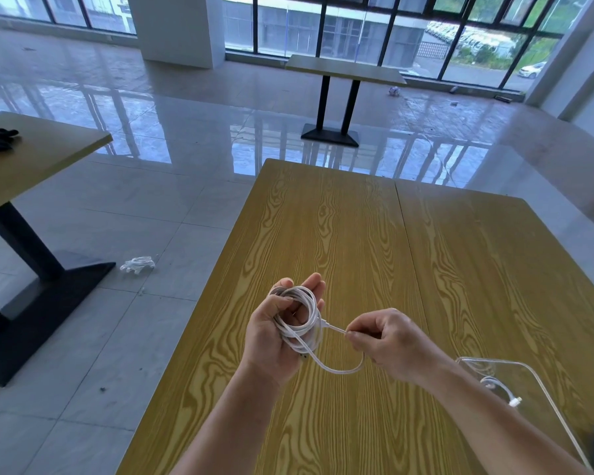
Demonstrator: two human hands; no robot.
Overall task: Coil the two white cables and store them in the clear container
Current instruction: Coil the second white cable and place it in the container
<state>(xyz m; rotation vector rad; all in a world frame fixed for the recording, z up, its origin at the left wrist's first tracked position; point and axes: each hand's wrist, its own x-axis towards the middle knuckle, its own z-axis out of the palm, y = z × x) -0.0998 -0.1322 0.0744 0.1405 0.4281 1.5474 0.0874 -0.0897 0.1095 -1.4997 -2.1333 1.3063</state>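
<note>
Right now the left hand (pixel 275 323) holds a thin white cable (pixel 306 320) wound in several loops round its palm and fingers, fingers partly curled w/ the thumb across the turns, above the yellow wood-grain table (pixel 340 234). The right hand (pixel 388 341) pinches the cable's free end near its plug between thumb and forefinger, just beside the coil — a short slack loop hangs below, btwn the two hands. At lower right sits the clear plastic container (pixel 515 365), w/ what looks like the second white cable (pixel 504 392) inside, its connector showing; can't tell how neatly it's coiled. Cable reads as light, soft, fairly slick, prob. springy — loops may pop open once the grip relaxes. Best hold: pinch across all turns at one spot, tail tucked through or wrapped round the bundle, not by the plug alone.
</note>
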